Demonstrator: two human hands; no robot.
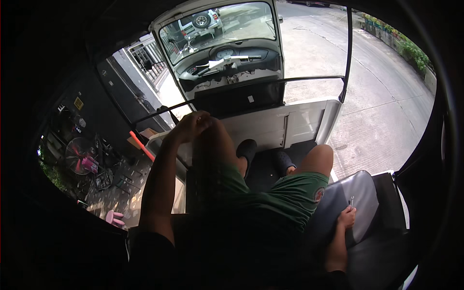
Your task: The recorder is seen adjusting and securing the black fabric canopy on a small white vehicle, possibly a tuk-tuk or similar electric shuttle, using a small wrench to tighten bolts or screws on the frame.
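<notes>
I sit on a dark padded seat (360,193). At the right, my right hand (346,217) is closed around a small silver wrench (352,198), its end sticking up past my fingers. That hand rests on the seat beside my thigh. My left hand (193,126) is at my raised left knee (216,137), fingers curled together; shade hides whether anything is in them. My dark clogs (282,158) are on the dark floor, and I wear green shorts (290,193).
A white partition (251,133) with a black rail (314,78) stands ahead. Beyond it are white handlebars (227,61) and a windshield (220,29). A concrete road (382,106) lies right. Leftward stand a fan (79,155), a pink stool (115,217) and a red-orange bar (141,146).
</notes>
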